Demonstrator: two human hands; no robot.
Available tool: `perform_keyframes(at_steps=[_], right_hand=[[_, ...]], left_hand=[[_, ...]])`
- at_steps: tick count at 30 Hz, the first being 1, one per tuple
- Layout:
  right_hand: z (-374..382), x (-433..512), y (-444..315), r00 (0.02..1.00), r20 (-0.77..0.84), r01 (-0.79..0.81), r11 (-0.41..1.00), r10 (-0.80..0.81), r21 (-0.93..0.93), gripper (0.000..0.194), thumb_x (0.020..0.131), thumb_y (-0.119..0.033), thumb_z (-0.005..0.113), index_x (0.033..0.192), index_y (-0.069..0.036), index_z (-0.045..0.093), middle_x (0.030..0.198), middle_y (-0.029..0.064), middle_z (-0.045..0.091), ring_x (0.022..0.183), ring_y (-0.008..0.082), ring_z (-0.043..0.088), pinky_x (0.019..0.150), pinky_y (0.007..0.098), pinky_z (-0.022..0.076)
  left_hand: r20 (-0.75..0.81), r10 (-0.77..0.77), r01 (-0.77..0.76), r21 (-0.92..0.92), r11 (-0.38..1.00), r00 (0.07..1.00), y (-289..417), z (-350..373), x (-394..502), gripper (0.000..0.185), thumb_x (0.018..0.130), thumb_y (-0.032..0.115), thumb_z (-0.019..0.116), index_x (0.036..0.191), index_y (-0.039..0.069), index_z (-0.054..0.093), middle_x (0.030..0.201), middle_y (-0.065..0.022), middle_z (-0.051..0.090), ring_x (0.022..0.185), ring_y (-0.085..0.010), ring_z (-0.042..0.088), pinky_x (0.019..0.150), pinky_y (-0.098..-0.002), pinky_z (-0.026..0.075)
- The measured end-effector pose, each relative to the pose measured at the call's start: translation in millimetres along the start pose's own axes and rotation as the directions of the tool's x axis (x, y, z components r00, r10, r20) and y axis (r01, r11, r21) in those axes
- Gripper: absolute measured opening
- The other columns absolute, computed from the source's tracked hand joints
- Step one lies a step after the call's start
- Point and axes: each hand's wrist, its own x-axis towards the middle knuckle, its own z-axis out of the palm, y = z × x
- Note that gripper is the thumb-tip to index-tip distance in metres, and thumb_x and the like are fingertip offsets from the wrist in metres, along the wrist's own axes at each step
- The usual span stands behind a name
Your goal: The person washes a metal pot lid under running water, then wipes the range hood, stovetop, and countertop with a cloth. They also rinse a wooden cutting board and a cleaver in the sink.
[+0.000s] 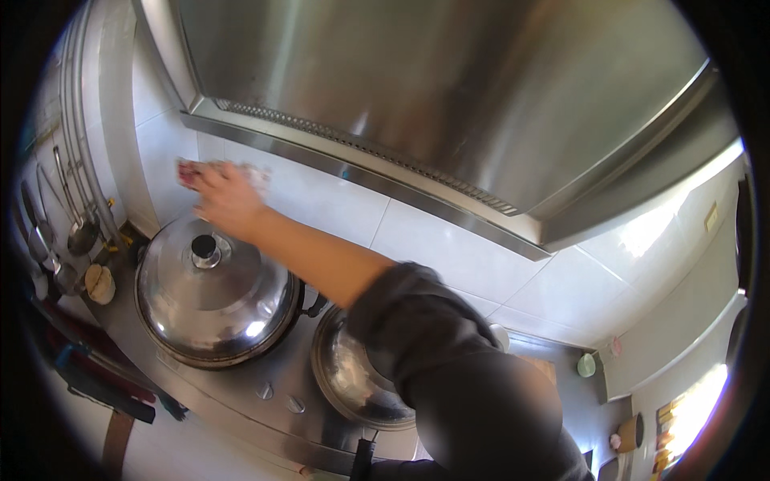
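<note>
My right hand (231,198) reaches far left, against or just in front of the white wall tiles (325,204). It grips a crumpled red and whitish cloth (190,173), blurred, which shows on both sides of the fingers. Just below the hand sits a large domed metal lid (210,300) with a black knob (204,245), covering a wok on the stove (240,391). A second domed lid (349,373) is partly hidden by my dark sleeve. A small skin-toned patch at the bottom edge may be my left hand; I cannot tell.
A steel range hood (421,90) hangs above the wall tiles, its lower edge (361,174) close over my forearm. Ladles and spatulas (82,236) hang at left near a pipe. A black handle (363,460) juts out in front; a green cup (585,365) stands far right.
</note>
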Motion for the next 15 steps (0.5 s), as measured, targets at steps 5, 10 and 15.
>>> perform_keyframes(at_steps=[5, 10, 15], right_hand=[[13.5, 49.4, 53.3, 0.939, 0.302, -0.064, 0.949, 0.162, -0.31, 0.025, 0.083, -0.029, 0.058, 0.1, -0.019, 0.074, 0.124, 0.0076, 0.057, 0.125, 0.031, 0.041, 0.097, 0.0484, 0.0316], [-30.7, -16.2, 67.0, 0.929, 0.357, 0.043, 0.927, 0.101, -0.372, 0.028, 0.084, -0.029, 0.058, 0.106, -0.02, 0.072, 0.13, 0.0051, 0.054, 0.126, 0.0296, 0.039, 0.097, 0.048, 0.0317], [-133.5, -177.8, 97.1, 0.959, 0.277, 0.06, 0.91, 0.062, -0.41, 0.034, 0.082, -0.035, 0.062, 0.114, -0.026, 0.068, 0.133, 0.0006, 0.052, 0.124, 0.0255, 0.041, 0.092, 0.0419, 0.036]], left_hand=[[0.101, -0.006, -0.005, 0.113, 0.994, 0.995, -4.7, -1.0, 0.9, 0.019, 0.087, 0.025, 0.055, 0.093, 0.013, 0.068, 0.086, -0.0076, 0.069, 0.07, -0.0239, 0.064, 0.061, -0.0376, 0.052], [0.164, -0.054, 0.05, 0.026, 0.998, 0.985, -19.3, -5.3, 13.8, 0.019, 0.087, 0.018, 0.053, 0.098, 0.008, 0.064, 0.086, -0.0057, 0.068, 0.07, -0.0216, 0.063, 0.058, -0.0333, 0.052], [0.218, -0.103, 0.139, -0.162, 0.977, 0.971, -29.0, -20.7, 44.5, 0.02, 0.088, 0.012, 0.051, 0.103, 0.002, 0.061, 0.087, -0.0037, 0.067, 0.07, -0.0193, 0.063, 0.055, -0.0291, 0.051]])
